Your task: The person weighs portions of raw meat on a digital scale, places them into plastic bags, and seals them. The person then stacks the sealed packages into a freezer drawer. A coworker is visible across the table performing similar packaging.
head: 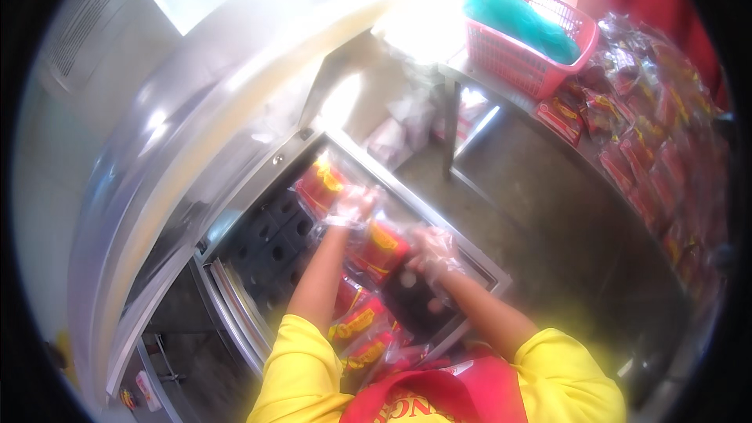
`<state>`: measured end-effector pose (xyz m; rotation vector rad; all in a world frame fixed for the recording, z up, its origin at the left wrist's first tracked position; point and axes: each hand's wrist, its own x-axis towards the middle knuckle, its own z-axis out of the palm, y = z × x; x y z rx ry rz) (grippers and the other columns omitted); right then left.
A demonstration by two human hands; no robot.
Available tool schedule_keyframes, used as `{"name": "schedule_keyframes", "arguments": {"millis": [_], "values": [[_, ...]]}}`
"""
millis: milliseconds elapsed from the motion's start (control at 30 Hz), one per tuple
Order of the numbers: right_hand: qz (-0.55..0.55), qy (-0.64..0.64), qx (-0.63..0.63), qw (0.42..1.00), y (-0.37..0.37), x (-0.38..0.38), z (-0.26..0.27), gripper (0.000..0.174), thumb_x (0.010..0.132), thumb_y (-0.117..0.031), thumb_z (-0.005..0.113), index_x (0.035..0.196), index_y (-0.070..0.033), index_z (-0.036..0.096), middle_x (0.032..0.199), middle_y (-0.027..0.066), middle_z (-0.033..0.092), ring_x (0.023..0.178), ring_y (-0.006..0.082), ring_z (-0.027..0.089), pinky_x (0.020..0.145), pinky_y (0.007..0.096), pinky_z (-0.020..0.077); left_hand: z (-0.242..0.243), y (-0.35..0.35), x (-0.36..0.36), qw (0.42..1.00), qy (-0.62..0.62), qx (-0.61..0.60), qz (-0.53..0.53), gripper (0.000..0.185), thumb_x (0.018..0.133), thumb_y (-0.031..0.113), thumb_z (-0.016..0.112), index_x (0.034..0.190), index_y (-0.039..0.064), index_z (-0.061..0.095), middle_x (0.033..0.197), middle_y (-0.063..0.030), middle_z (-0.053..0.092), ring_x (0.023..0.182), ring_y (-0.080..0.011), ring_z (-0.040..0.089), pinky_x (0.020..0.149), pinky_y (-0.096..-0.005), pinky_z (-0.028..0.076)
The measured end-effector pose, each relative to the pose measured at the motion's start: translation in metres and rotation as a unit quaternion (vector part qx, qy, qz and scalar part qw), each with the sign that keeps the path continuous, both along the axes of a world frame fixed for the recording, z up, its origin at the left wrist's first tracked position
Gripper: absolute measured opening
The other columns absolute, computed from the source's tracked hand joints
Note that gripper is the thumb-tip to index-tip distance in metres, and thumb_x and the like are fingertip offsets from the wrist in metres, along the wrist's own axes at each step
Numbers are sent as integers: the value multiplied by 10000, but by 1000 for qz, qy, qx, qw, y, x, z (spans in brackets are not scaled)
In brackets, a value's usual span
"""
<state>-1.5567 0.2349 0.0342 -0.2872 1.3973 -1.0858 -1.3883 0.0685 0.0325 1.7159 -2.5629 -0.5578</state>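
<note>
My left hand [352, 202], in a clear plastic glove, is on a red and yellow plastic-wrapped pack [320, 185] at the far end of a dark, perforated tray-like surface [258, 252] in a metal frame. Glare and blur hide whether its fingers grip the pack. A second red pack [380, 249] lies between my hands. To its right, my right hand [435, 249], gloved too, hovers with bent fingers near the pack's edge; its grip is unclear. Several similar packs [358, 326] lie nearer my body.
A large, curved, shiny lid or cover [194, 147] stands raised at the left. On the right, a table holds a pink plastic basket [505, 53] with green plastic inside and a heap of wrapped red packs [658, 147]. A metal table leg [451, 123] stands beyond the frame.
</note>
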Motion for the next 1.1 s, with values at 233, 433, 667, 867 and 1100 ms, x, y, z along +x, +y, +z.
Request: {"name": "schedule_keyframes", "arguments": {"millis": [233, 433, 667, 867, 1100], "values": [[-1, 157, -110, 981, 12, 19, 28, 176, 924, -162, 603, 981, -21, 692, 733, 71, 665, 519, 129, 612, 436, 290, 484, -33, 9, 45, 849, 471, 199, 136, 246, 951, 211, 605, 1096, 19, 657, 952, -101, 688, 898, -202, 661, 822, -332, 523], [60, 242, -193, 949, 22, 33, 49, 206, 944, -226, 619, 1002, -42, 690, 704, 45, 670, 557, 110, 625, 523, 276, 480, 8, 16, 47, 902, 423, 1, 92, 233, 965, 203, 588, 1058, 4, 666, 889, -81, 693, 820, -179, 648, 775, -317, 515], [36, 335, -170, 926, 4, 33, 15, 254, 957, -253, 591, 910, -15, 664, 666, 122, 663, 516, 158, 631, 488, 333, 493, -8, 11, 12, 945, 111, -295, -92, 261, 854, 54, 522, 1061, 21, 677, 1010, -125, 708, 888, -252, 660, 820, -368, 521], [55, 520, -144, 840, -5, 13, -21, 274, 875, -252, 632, 808, 12, 650, 736, 245, 649, 670, 412, 658, 592, 483, 509, -51, -16, -8, 965, 224, -137, -8, 261, 862, 117, 625, 1107, 27, 633, 1041, -124, 655, 912, -199, 632, 784, -309, 515], [-64, 367, -87, 924, -14, -3, -4, 272, 901, -253, 639, 744, -31, 628, 639, 200, 622, 579, 377, 637, 548, 458, 484, 34, 6, 39, 932, 53, -350, -79, 235, 918, 215, 618, 1027, 10, 661, 921, -174, 691, 842, -341, 672, 733, -429, 526]]}}
